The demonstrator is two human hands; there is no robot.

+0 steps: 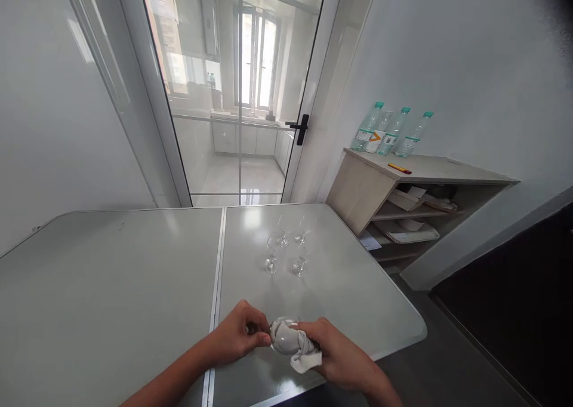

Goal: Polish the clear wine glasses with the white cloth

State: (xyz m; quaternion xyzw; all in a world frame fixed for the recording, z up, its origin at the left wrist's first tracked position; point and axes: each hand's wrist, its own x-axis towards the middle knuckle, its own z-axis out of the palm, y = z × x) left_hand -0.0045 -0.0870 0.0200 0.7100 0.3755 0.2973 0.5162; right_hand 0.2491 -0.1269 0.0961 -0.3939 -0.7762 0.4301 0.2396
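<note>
Near the front edge of the table (156, 287), a stemmed glass (285, 337) lies on its side in the air between my hands. My left hand (239, 333) is closed at its stem end, thumb and fingers pinched together. My right hand (338, 350) grips a white cloth (307, 360) at the rim. Part of the cloth is bunched inside the bowl, and a loose end hangs below. Farther back, several clear stemmed glasses stand upright in a group, among them a front left glass (271, 265) and a front right glass (299, 267).
A metal seam (218, 264) crosses the table. To the right stands a low wooden shelf (358, 192) bearing several plastic bottles (389, 133) and a yellow-red object (399, 168). Papers and trays fill its compartments. Behind the table is a glass door (264, 174) with a black handle (302, 129).
</note>
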